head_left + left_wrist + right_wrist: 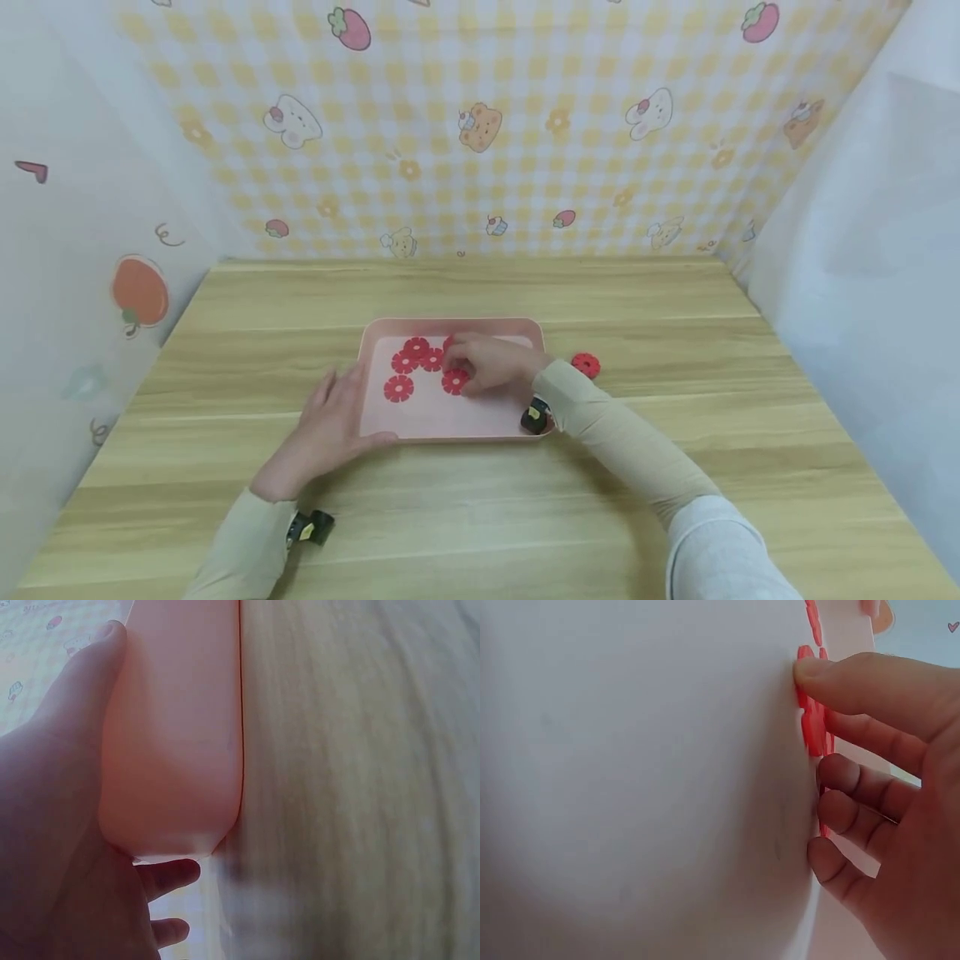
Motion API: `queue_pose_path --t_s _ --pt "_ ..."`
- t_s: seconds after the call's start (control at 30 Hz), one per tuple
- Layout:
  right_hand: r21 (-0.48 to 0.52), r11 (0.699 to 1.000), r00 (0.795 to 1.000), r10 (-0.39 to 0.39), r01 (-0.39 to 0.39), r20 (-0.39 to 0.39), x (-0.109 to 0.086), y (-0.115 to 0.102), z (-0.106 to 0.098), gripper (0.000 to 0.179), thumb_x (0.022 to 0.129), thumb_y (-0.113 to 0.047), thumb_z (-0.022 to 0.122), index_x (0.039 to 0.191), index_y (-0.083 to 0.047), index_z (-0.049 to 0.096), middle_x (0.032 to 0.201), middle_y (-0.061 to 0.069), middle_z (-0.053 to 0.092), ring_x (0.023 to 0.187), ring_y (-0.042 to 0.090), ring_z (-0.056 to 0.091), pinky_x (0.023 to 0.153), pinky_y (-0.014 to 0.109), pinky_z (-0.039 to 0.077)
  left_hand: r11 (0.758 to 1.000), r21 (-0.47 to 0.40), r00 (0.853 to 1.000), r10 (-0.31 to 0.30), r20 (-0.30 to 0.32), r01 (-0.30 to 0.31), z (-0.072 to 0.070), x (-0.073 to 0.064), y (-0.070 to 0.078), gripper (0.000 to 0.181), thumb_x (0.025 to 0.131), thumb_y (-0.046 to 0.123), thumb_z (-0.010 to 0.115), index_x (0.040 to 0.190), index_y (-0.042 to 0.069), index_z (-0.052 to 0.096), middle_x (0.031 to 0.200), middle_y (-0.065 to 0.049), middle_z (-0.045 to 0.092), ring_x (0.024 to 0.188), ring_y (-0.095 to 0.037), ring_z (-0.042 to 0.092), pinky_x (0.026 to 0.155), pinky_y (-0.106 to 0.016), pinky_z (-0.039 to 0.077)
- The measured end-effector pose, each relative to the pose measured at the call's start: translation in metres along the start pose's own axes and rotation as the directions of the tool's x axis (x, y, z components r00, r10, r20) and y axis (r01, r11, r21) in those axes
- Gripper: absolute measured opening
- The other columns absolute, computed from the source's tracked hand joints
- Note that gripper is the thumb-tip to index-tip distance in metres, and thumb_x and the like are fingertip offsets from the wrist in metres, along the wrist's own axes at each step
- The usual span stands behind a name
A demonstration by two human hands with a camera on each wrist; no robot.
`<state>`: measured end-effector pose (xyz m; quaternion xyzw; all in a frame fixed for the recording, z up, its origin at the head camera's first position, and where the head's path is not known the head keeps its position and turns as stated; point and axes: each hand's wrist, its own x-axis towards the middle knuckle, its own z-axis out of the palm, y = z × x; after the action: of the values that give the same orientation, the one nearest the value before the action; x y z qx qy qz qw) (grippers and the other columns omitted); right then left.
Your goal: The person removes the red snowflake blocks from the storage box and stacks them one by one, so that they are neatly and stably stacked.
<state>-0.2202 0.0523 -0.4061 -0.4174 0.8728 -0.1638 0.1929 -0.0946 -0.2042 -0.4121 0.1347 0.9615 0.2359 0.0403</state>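
Note:
A shallow pink tray (450, 437) with a pale bottom holds several red notched discs (398, 388), some overlapping at its upper left. My right hand (491, 364) reaches in from the right with curled fingers. Between its thumb and index finger lies a red disc (454, 382); the right wrist view shows the thumb tip pressed on a red disc (804, 682) seen edge-on, the index finger behind it. At the tray's near left corner rests my left hand (330, 425), thumb along the near rim, other fingers extended along the left side. The left wrist view shows the tray's pink outer wall (176, 727).
Just right of the tray, more red notched discs (586, 365) lie on the wooden table (480, 517), seemingly piled. A yellow checked backdrop (517, 175) rises behind the table, with pale sheets on both sides. Small black cameras (534, 416) are strapped at the wrists.

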Motion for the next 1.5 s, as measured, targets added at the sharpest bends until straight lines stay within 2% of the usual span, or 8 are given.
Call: queue_pose_path --t_s 0.27,0.43,0.63,0.77,0.87,1.03,1.33,1.5 --pt "-0.015 0.999 0.999 0.034 -0.035 -0.040 -0.002 -0.002 0.000 0.040 0.079 -0.027 0.077 0.114 -0.017 0.062 0.101 -0.008 0.056 0.088 0.010 0.052 0.077 0.018 0.049 1.000 0.020 1.000 0.010 -0.006 -0.010 0.003 -0.001 -0.002 0.117 0.070 0.059 0.075 0.150 -0.003 0.015 0.152 -0.025 0.028 0.138 -0.044 0.026 0.114 -0.062 0.008" --pt "0.036 0.998 0.996 0.059 -0.056 -0.065 -0.006 -0.002 -0.005 0.039 0.078 -0.026 0.077 0.113 -0.019 0.061 0.097 -0.009 0.058 0.086 0.010 0.054 0.074 0.020 0.049 1.000 0.022 1.000 0.019 -0.008 -0.019 0.002 -0.001 -0.001 0.117 0.071 0.059 0.075 0.150 -0.003 0.015 0.151 -0.026 0.028 0.137 -0.044 0.027 0.115 -0.061 0.007" --pt "0.140 0.984 0.990 0.125 -0.114 -0.070 -0.015 -0.007 -0.020 0.035 0.080 -0.025 0.076 0.111 -0.018 0.061 0.095 -0.007 0.059 0.086 0.014 0.054 0.074 0.024 0.049 0.999 0.021 1.000 0.025 -0.015 -0.025 0.002 -0.002 0.000 0.118 0.071 0.062 0.073 0.150 -0.003 0.014 0.151 -0.025 0.029 0.137 -0.043 0.028 0.115 -0.060 0.007" --pt "0.146 0.982 0.984 0.139 -0.122 -0.110 -0.022 -0.009 -0.033 0.035 0.080 -0.025 0.075 0.111 -0.015 0.062 0.095 -0.004 0.058 0.086 0.017 0.053 0.073 0.026 0.048 0.999 0.025 0.999 0.032 -0.027 -0.031 0.001 -0.003 0.000 0.118 0.071 0.062 0.073 0.150 -0.004 0.015 0.149 -0.026 0.031 0.136 -0.043 0.030 0.115 -0.060 0.008" --pt "0.120 0.988 0.981 0.114 -0.095 -0.156 -0.029 -0.007 -0.043 0.036 0.080 -0.024 0.075 0.112 -0.011 0.063 0.097 -0.003 0.059 0.086 0.017 0.052 0.073 0.026 0.047 0.999 0.030 0.999 0.034 -0.031 -0.033 0.001 -0.003 0.001 0.117 0.071 0.062 0.073 0.149 -0.004 0.015 0.148 -0.026 0.033 0.136 -0.043 0.030 0.115 -0.060 0.009" --pt "0.097 0.992 0.970 0.099 -0.079 -0.220 -0.046 0.003 -0.054 0.036 0.081 -0.024 0.074 0.112 -0.009 0.063 0.099 -0.001 0.061 0.086 0.017 0.053 0.076 0.025 0.049 0.999 0.036 0.999 0.028 -0.024 -0.027 0.000 -0.003 0.002 0.118 0.072 0.062 0.072 0.149 -0.006 0.015 0.148 -0.027 0.032 0.137 -0.044 0.028 0.115 -0.060 0.009" --pt "0.149 0.973 0.931 0.214 -0.177 -0.297 -0.091 0.034 -0.061 0.031 0.081 -0.022 0.074 0.107 -0.009 0.064 0.094 0.002 0.061 0.083 0.020 0.052 0.072 0.029 0.047 0.999 0.039 0.999 0.037 -0.011 -0.036 0.002 0.001 0.003 0.118 0.072 0.062 0.072 0.149 -0.007 0.015 0.149 -0.028 0.030 0.136 -0.044 0.030 0.115 -0.060 0.008" --pt "0.134 0.971 0.916 0.230 -0.196 -0.329 -0.113 0.056 -0.057 0.031 0.080 -0.020 0.075 0.105 -0.005 0.065 0.092 0.005 0.060 0.081 0.022 0.051 0.070 0.030 0.045 0.997 0.052 0.999 0.051 -0.017 -0.050 0.002 0.001 0.002 0.117 0.073 0.061 0.072 0.149 -0.006 0.014 0.148 -0.028 0.032 0.134 -0.044 0.031 0.115 -0.060 0.008"
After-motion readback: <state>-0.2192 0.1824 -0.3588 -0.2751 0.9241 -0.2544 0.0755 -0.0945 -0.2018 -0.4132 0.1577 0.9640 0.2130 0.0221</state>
